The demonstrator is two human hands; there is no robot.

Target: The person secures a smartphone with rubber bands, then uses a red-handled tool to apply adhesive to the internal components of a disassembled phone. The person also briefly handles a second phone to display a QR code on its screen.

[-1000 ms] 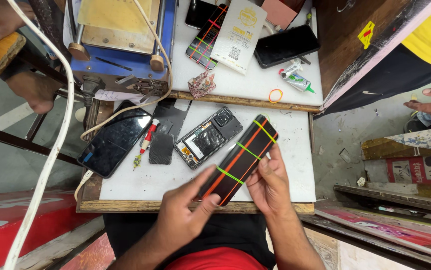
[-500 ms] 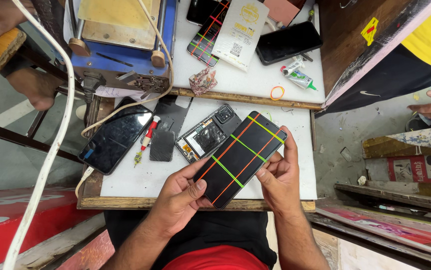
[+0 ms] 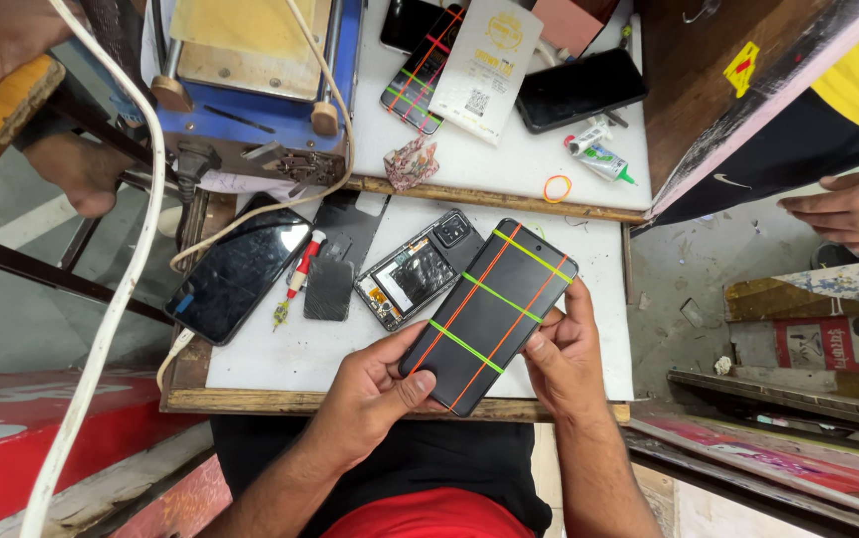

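While both of my hands are on it, the black phone (image 3: 489, 317) sits tilted above the near right part of the white worktop (image 3: 280, 364), wrapped in green and orange rubber bands (image 3: 469, 294) crossing its face. My left hand (image 3: 375, 384) is closed on its lower left corner, thumb on the face near the bottom edge. My right hand (image 3: 561, 359) grips the right long edge, fingers curled over onto the face.

Risks noted:

1. Slip. The phone's surface looks smooth and the bands lie just by my fingertips. If a finger drags a band sideways, it could roll off the corner and snap loose; whatever the bands press together would then lose clamping, I judge.

2. Drop. The phone's near end hangs over the table's wooden front edge (image 3: 250, 401). Loosening both grips at once would send it to my lap or the floor.

3. Collision. The opened phone body (image 3: 418, 271), back off and insides bare, lies just beside the held phone's upper left edge. Swinging the held phone left could knock it or scrape its exposed parts.

4. Clutter. A red-handled tool (image 3: 295, 281), a dark cover piece (image 3: 330, 289) and another black phone (image 3: 235, 279) lie further left; a thick white cable (image 3: 111, 299) trails across that side. Snagging it could drag things off.

A co-worker's hand (image 3: 848, 209) is at far right, well apart.
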